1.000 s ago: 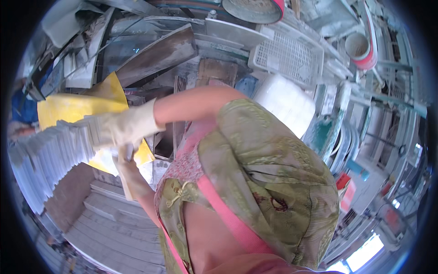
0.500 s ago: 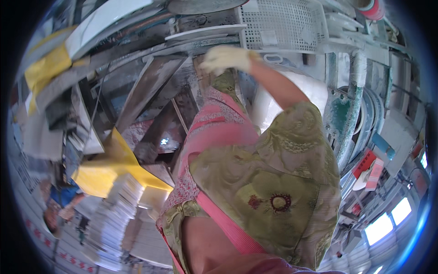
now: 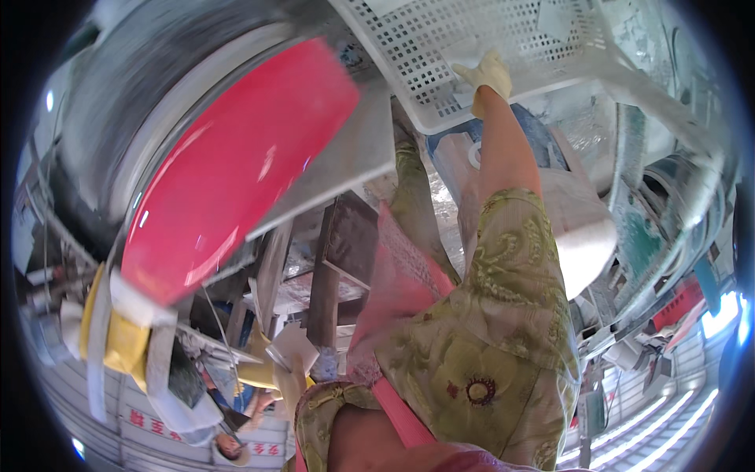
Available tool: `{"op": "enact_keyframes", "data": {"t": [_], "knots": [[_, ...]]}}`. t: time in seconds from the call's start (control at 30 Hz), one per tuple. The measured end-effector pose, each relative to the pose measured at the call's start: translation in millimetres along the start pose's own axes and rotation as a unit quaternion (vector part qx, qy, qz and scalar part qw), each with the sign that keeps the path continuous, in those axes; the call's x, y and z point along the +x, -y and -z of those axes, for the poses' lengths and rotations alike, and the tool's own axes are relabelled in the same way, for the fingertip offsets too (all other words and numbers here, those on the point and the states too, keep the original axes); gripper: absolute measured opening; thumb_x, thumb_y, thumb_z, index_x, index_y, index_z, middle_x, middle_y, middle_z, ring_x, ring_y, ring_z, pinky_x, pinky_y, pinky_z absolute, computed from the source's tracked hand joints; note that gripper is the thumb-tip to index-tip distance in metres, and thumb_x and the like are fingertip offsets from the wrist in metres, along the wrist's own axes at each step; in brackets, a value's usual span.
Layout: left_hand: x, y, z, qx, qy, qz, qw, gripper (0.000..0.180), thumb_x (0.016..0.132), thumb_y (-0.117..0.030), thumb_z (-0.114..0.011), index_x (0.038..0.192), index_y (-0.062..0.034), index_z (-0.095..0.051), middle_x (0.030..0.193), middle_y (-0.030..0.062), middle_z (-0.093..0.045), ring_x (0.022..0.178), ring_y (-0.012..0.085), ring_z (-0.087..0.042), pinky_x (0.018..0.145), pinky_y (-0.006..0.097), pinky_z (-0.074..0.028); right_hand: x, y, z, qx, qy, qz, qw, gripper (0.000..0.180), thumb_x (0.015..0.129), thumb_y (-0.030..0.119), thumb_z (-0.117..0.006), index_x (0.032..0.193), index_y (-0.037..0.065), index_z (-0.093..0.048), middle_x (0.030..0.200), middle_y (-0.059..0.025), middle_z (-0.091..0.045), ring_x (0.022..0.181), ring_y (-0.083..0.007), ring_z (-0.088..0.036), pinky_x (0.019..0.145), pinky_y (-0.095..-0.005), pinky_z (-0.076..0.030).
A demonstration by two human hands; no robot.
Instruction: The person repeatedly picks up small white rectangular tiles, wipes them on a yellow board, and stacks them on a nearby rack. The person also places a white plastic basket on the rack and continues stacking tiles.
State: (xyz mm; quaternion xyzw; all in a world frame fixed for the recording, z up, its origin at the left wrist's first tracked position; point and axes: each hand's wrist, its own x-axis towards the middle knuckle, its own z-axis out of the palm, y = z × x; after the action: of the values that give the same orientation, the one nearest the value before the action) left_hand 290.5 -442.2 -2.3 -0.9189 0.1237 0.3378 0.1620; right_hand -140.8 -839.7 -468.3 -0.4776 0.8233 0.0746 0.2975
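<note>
My right hand, in a pale yellow glove, reaches over the near side of a white perforated plastic basket. Its thumb stands apart from the fingers and nothing shows between them. Pale flat pieces lie in the basket, one of them right beside the fingertips; whether they touch is unclear. My left hand does not show.
A large glossy red curved panel fills the left, above a grey slab. White sacking and greenish metal framework stand at right. Behind yellow sheeting at lower left, another person shows.
The view has swung, bringing the red panel and grey slab in at left. My right hand has gone from left of the basket to over it.
</note>
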Motion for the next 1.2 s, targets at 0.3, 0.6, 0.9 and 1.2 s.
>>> {"op": "enact_keyframes", "data": {"t": [0.3, 0.6, 0.9, 1.2], "knots": [[28.5, -108.1, 7.5, 0.087, 0.039, 0.095, 0.991, 0.053, 0.092, -0.022, -0.068, 0.132, 0.0104, -0.054, 0.119, 0.0243, -0.067, 0.108, 0.0336, -0.067, 0.093, 0.041, -0.051, 37.8, -4.5, -87.7, -0.122, -0.116, 0.087, 0.982, 0.107, 0.063, 0.058, -0.089, 0.137, -0.003, -0.039, 0.128, -0.0223, -0.054, 0.125, -0.0398, -0.05, 0.107, -0.0484, -0.039], [40.2, -107.8, 14.7, 0.106, 0.053, 0.046, 0.992, 0.061, 0.09, -0.027, -0.07, 0.135, 0.009, -0.052, 0.124, 0.0237, -0.064, 0.11, 0.0316, -0.065, 0.094, 0.041, -0.05, 70.4, 105.2, -19.1, 0.084, -0.004, 0.159, 0.984, 0.088, 0.078, 0.038, -0.075, 0.145, -0.004, -0.037, 0.132, -0.0217, -0.058, 0.121, -0.0349, -0.058, 0.103, -0.0469, -0.045], [50.8, -47.3, -3.7, 0.023, 0.011, 0.05, 0.998, 0.059, 0.09, -0.022, -0.07, 0.136, 0.0092, -0.051, 0.126, 0.0213, -0.063, 0.114, 0.028, -0.062, 0.097, 0.039, -0.048, 100.6, 220.0, -95.0, -0.094, -0.214, 0.128, 0.964, 0.079, 0.088, 0.021, -0.063, 0.158, 0.003, -0.03, 0.14, -0.0224, -0.053, 0.124, -0.0366, -0.054, 0.107, -0.0565, -0.039], [20.0, -35.6, -4.9, -0.136, 0.035, 0.033, 0.99, 0.064, 0.087, -0.021, -0.073, 0.139, 0.0094, -0.049, 0.121, 0.0196, -0.065, 0.104, 0.0265, -0.065, 0.084, 0.038, -0.055, 43.1, 125.5, -1.6, 0.337, 0.044, 0.007, 0.94, 0.084, 0.069, 0.037, -0.09, 0.133, 0.0, -0.049, 0.107, -0.0123, -0.067, 0.098, -0.0231, -0.066, 0.089, -0.0402, -0.053]]}}
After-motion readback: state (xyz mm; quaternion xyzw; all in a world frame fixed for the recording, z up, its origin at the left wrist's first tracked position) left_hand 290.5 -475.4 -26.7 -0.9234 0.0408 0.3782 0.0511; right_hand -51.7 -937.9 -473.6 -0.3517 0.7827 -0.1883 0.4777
